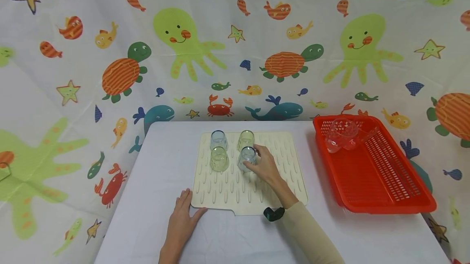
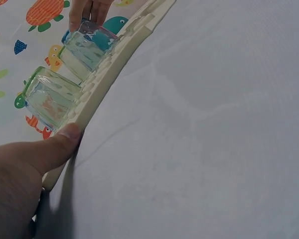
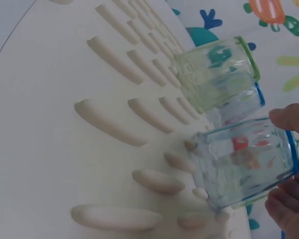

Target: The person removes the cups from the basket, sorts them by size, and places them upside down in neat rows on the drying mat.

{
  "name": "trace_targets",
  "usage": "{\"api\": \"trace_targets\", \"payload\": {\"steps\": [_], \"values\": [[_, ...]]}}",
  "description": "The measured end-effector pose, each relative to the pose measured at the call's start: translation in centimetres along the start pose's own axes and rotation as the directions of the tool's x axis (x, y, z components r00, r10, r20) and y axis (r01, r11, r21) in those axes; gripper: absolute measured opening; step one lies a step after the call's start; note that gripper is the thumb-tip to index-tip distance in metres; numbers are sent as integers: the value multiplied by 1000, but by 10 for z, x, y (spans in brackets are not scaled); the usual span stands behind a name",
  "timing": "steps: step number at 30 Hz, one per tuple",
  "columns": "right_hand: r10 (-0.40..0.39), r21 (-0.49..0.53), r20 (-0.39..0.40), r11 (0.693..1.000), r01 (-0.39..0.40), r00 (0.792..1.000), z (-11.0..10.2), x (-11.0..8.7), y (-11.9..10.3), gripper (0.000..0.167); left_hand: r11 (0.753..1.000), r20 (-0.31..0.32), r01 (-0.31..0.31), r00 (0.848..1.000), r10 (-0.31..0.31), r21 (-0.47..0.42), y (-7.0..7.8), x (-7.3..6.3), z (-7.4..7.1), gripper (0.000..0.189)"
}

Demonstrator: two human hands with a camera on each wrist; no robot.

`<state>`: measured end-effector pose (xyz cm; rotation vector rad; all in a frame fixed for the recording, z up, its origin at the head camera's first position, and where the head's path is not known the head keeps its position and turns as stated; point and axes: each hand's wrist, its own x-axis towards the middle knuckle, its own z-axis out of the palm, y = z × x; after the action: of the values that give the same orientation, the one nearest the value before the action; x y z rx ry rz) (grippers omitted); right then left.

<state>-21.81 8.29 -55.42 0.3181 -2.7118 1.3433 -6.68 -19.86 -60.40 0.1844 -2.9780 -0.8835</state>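
My right hand [image 1: 265, 166] holds a blue-tinted drinking glass [image 3: 246, 162] near its blue rim, thumb on one side and fingers on the other. This glass stands on a cream ribbed drying mat [image 1: 220, 190], at the front right of a small group. Beside it on the left is a green-tinted glass [image 1: 219, 160]; behind stand another blue-tinted glass [image 1: 218, 139] and another green-tinted glass [image 1: 246, 138]. My left hand [image 1: 181, 219] rests at the mat's front left corner with fingers extended. In the left wrist view its thumb [image 2: 65, 142] lies against the mat's edge.
A red plastic basket [image 1: 389, 207] stands on the right of the white-covered table [image 1: 147, 198]. Clear, pinkish-looking glassware [image 1: 341, 131] lies at its back left. A cloth [image 1: 227, 7] printed with sea animals hangs behind the table.
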Motion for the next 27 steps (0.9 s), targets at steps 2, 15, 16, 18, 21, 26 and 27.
{"api": "trace_targets", "payload": {"steps": [2, 15, 16, 18, 21, 26, 27], "values": [[-3, -4, -5, 1000, 3, 1000, -3, 0, -2, 73, 1000, -7, -4, 1000, 4, -3, 0, 0, 0, 91], [-51, -16, -47, 999, 50, 998, -31, 3, -14, 72, 1000, -25, -16, 1000, 16, 6, 0, -1, -1, 90], [-54, -19, -54, 998, 53, 997, -34, 3, -15, 71, 1000, -17, -11, 1000, 11, 6, 0, -1, -1, 90], [-60, -30, -69, 998, 58, 996, -39, 4, -16, 71, 1000, 1, 1, 1000, -1, 5, 0, -1, -1, 90], [-66, -41, -89, 997, 62, 994, -48, 6, -19, 71, 1000, 12, 10, 1000, -10, 2, 0, -1, 0, 90], [-63, -49, -112, 997, 58, 992, -66, 8, -23, 70, 1000, 12, 8, 1000, -8, 3, 0, 0, 0, 91], [-65, -50, -119, 997, 59, 991, -69, 9, -23, 70, 1000, 11, 7, 1000, -7, 1, 0, 0, 0, 91]]}}
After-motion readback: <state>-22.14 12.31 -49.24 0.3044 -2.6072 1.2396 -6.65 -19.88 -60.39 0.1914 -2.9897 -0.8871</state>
